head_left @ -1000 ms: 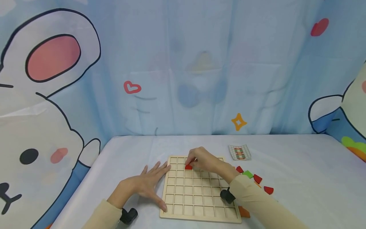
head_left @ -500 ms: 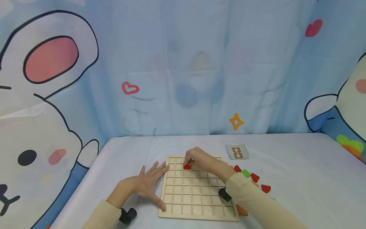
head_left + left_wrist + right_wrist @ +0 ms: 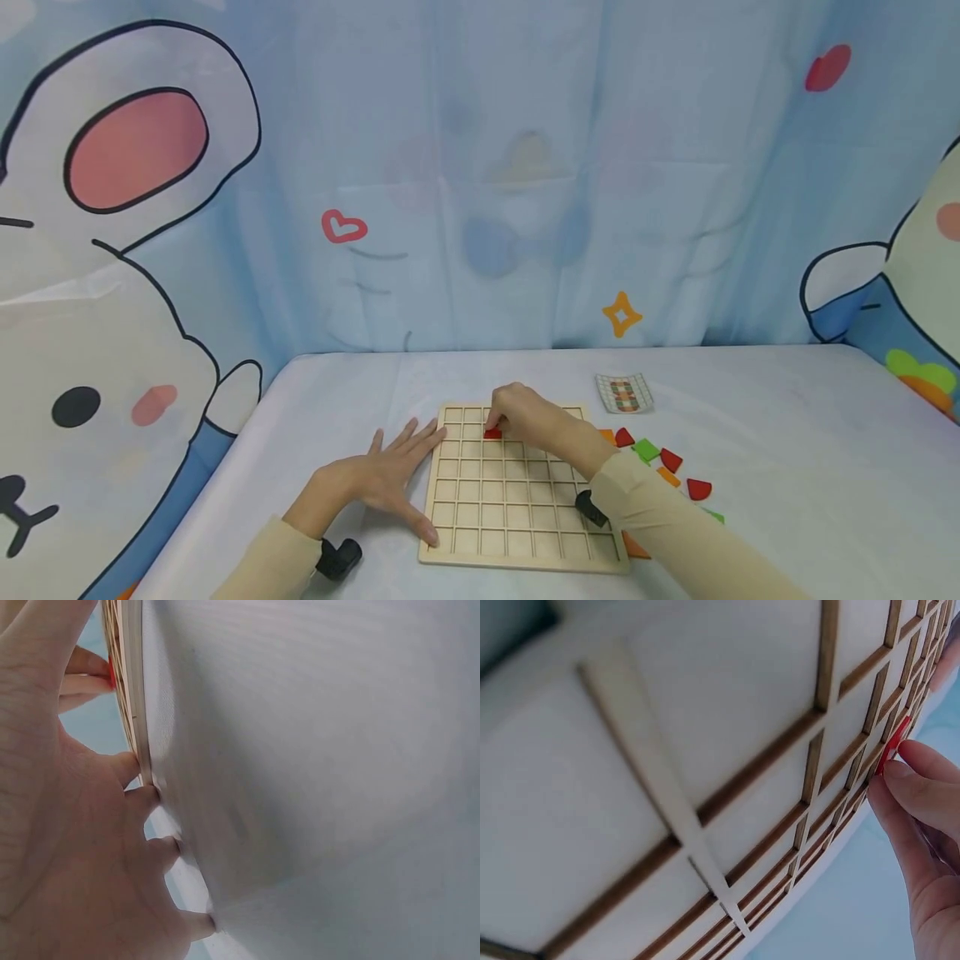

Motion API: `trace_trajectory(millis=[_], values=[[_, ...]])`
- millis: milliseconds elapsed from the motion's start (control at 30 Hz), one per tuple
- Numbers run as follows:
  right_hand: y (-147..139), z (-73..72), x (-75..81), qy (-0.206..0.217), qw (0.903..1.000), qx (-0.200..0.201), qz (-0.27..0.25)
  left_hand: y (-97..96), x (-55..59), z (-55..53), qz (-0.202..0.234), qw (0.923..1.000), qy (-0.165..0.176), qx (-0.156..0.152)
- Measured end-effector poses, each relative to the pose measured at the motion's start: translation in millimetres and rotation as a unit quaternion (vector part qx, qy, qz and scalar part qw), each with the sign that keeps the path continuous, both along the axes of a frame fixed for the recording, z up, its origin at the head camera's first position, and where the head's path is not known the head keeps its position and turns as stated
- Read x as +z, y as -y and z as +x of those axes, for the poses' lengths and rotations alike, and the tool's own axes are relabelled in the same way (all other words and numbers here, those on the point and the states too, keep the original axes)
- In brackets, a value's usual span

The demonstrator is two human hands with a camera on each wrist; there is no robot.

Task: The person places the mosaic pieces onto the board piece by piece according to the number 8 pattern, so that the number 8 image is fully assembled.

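A square wooden grid board (image 3: 492,517) lies on the white table. My right hand (image 3: 528,418) is over its far side and pinches a small red piece (image 3: 492,434) at a cell near the far edge. In the right wrist view, thumb and fingers meet on the red piece (image 3: 893,744), which touches the grid; whether it lies flat in a cell I cannot tell. My left hand (image 3: 390,482) is spread at the board's left edge, its thumb and a fingertip touching the rim. The left wrist view shows the fingers of the left hand (image 3: 90,847) straight and apart.
To the right of the board lie several loose pieces: a green square (image 3: 646,451), red pieces (image 3: 671,460) and orange ones (image 3: 669,477), some partly behind the right sleeve (image 3: 675,517). A small pattern card (image 3: 626,393) lies beyond them. A printed curtain (image 3: 525,208) hangs behind the table.
The view shifts slightly. Both hands keep their places at the board, and the right hand still pinches the red piece at the same cell.
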State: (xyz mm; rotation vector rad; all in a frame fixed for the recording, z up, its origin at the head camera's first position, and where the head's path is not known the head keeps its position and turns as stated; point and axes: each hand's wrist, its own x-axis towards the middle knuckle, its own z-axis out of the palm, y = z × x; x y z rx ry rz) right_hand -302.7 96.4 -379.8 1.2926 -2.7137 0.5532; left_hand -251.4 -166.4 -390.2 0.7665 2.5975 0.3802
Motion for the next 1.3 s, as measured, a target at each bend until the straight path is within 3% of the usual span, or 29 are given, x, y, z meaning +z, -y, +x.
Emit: trace_trajectory(millis=[267,533,733,933,1133,1300], values=[[-2,0.9,-0.5,0.011,0.9999,0.0,0.003,-0.2,-0.5,-0.5,-0.003,1.0,-0.002,-0.001],[-20,20.2,8.2,0.016,0.9998,-0.01,-0.004,-0.9,-1.1,0.2,-0.002,1.0,0.0,0.001],[-55,48.8,19.9,0.029,0.9996,0.005,0.005,-1.0,-0.3,0.1,-0.002,1.0,0.004,0.003],[-96,86.7,24.6,0.089,0.9956,-0.022,0.017,-1.6,-2.2,-0.5,0.005,1.0,0.008,-0.001],[-139,120.4,12.9,0.106,0.9915,-0.068,0.031,-2.0,-0.8,0.2,0.003,1.0,0.009,0.002],[-157,133.3,-4.6,0.106,0.9924,-0.061,0.013,-0.9,-0.2,0.5,0.001,0.9999,0.011,0.005]])
